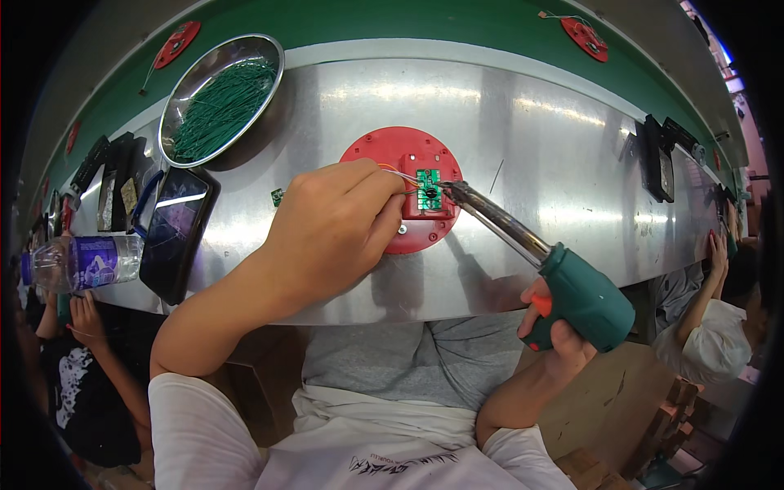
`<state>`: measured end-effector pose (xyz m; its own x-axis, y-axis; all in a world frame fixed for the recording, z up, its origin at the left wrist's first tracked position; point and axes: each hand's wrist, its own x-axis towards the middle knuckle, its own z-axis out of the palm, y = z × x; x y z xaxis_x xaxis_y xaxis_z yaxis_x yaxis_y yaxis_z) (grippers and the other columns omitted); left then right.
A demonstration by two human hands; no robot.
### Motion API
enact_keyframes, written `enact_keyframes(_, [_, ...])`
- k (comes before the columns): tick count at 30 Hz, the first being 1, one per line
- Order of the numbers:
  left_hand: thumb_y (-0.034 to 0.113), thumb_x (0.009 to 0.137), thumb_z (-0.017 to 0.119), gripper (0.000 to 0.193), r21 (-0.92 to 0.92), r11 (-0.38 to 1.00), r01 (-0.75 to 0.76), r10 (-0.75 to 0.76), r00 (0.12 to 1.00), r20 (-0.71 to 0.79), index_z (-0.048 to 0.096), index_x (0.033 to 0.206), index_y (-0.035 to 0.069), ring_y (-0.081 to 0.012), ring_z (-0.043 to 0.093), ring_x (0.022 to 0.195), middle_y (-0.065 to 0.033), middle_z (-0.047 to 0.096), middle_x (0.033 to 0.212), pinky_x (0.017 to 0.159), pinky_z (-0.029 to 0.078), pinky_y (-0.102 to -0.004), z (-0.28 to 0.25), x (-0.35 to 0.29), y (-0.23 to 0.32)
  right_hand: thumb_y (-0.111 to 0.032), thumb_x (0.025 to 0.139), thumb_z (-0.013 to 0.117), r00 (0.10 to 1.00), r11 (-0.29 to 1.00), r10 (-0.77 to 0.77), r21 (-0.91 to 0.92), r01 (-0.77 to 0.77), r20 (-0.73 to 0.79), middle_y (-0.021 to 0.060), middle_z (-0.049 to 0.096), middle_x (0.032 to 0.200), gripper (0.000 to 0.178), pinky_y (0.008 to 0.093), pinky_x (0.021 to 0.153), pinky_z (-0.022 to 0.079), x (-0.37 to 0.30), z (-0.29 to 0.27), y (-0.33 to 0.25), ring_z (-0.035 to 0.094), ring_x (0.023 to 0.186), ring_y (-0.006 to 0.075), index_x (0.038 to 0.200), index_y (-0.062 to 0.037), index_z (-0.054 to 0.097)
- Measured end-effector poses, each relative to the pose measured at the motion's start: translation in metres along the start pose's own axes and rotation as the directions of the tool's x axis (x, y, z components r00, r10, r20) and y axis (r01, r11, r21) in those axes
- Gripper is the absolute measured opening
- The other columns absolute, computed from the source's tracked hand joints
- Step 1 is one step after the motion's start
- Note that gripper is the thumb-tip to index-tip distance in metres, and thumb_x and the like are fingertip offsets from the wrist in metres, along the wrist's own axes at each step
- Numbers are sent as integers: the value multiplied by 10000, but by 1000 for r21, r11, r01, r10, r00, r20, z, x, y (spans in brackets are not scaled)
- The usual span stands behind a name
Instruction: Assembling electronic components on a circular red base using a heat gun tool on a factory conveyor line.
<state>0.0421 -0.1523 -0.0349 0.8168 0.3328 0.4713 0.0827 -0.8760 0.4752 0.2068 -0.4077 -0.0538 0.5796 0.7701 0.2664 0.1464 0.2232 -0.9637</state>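
A round red plastic disc (pixel 371 145) lies on the metal table, with a small green circuit board (pixel 423 198) set in its raised square middle. My left hand (pixel 335 216) rests over the disc's left side, fingers pinched together on thin wires (pixel 398 173) that run to the board. The fingertips are partly hidden behind the back of the hand. In my right hand (pixel 563 335) is a dark green soldering gun (pixel 590 296) with a red trigger. Its long metal barrel points up and left, and the tip is at the board's right edge, touching or very near it.
A steel bowl (pixel 273 86) of green wires stands at the back left. Nearer are a phone (pixel 175 237) and a plastic bottle (pixel 98 261). A tiny green board (pixel 277 196) lies beside my left wrist. Black holders (pixel 657 163) stand at right. Other people sit at both sides.
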Motion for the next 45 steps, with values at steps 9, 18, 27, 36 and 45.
enact_keyframes(9, [-26, 816, 686, 153, 13, 1000, 10, -11, 996, 87, 687, 967, -4, -310, 663, 754, -130, 668, 857, 673, 538, -385, -4, 1, 2, -331, 913, 682, 999, 1000, -17, 17, 17, -28, 323, 644, 975, 584, 285, 465, 454, 1, 2, 10, 596, 505, 227, 1206, 162, 576])
enact_keyframes(18, [-33, 793, 699, 233, 68, 995, -74, 71, 996, 45, 706, 1025, -7, -295, 670, 757, -131, 672, 876, 660, 545, -381, -1, 1, 0, -307, 895, 691, 999, 999, -39, 2, 39, 4, 307, 656, 956, 556, 288, 477, 454, 1, 1, 5, 594, 506, 219, 1179, 161, 596])
enact_keyframes(27, [-28, 777, 714, 236, 93, 988, -120, 118, 992, 34, 712, 1012, -13, -276, 670, 733, -120, 672, 844, 633, 542, -374, 1, -1, 0, -301, 898, 683, 995, 996, -72, -47, 76, 70, 291, 662, 970, 525, 268, 474, 433, -1, -3, 5, 591, 512, 201, 1175, 139, 614])
enact_keyframes(36, [-38, 764, 711, 241, 75, 991, -113, 111, 993, 35, 716, 1005, -16, -276, 667, 722, -125, 672, 839, 622, 540, -369, 1, -3, -2, -313, 889, 683, 998, 998, 46, -48, -48, -42, 248, 652, 925, 524, 264, 456, 404, -11, 1, 5, 583, 521, 198, 1158, 131, 611])
enact_keyframes(45, [-33, 763, 719, 250, 111, 985, -132, 132, 991, 7, 726, 1010, 4, -268, 670, 734, -114, 683, 849, 632, 535, -355, 3, -2, -6, -335, 924, 625, 1000, 999, -20, -41, 21, 22, 264, 615, 859, 556, 283, 449, 414, 5, 1, 5, 572, 498, 211, 1113, 182, 547])
